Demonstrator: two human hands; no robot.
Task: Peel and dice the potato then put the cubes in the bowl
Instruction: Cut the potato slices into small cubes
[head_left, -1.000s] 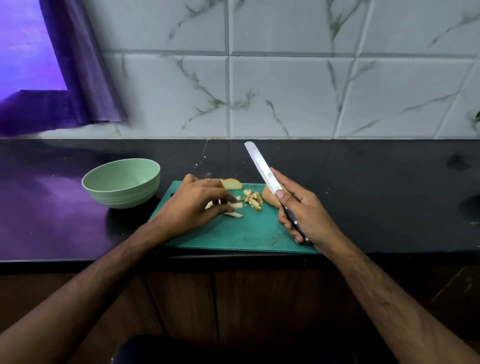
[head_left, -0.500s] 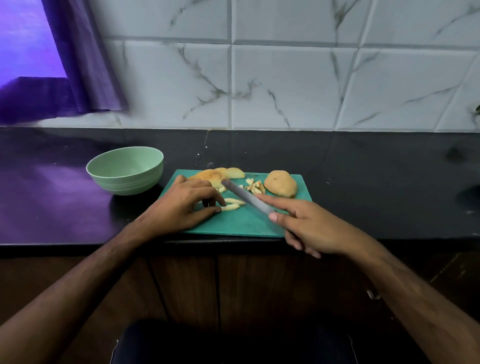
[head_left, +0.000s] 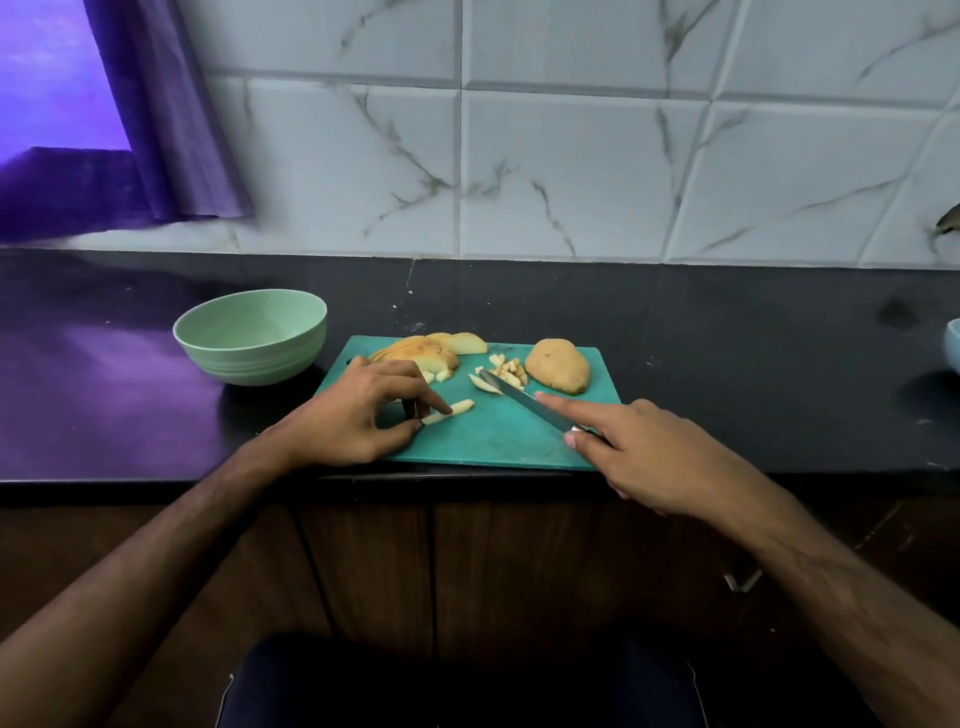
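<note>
One bowl (head_left: 251, 335) on counter (head_left: 727, 332) at 10 o'clock of board (head_left: 488, 441). Left hand (head_left: 358, 415) on board pinches potato strip (head_left: 451, 410). Slices (head_left: 426, 349) at board's 11 o'clock, small cubes (head_left: 506, 366) at 12, potato half (head_left: 557, 366) at 1. Right hand (head_left: 649, 452) grips knife (head_left: 524, 399), index finger along blade, tip by cubes.

On a green cutting board (head_left: 498, 441), the left hand (head_left: 353, 410) pinches a potato strip (head_left: 451, 410); the right hand (head_left: 644, 452) holds a knife (head_left: 519, 397) beside diced cubes (head_left: 506, 366). Green bowl (head_left: 252, 335) far left.
</note>
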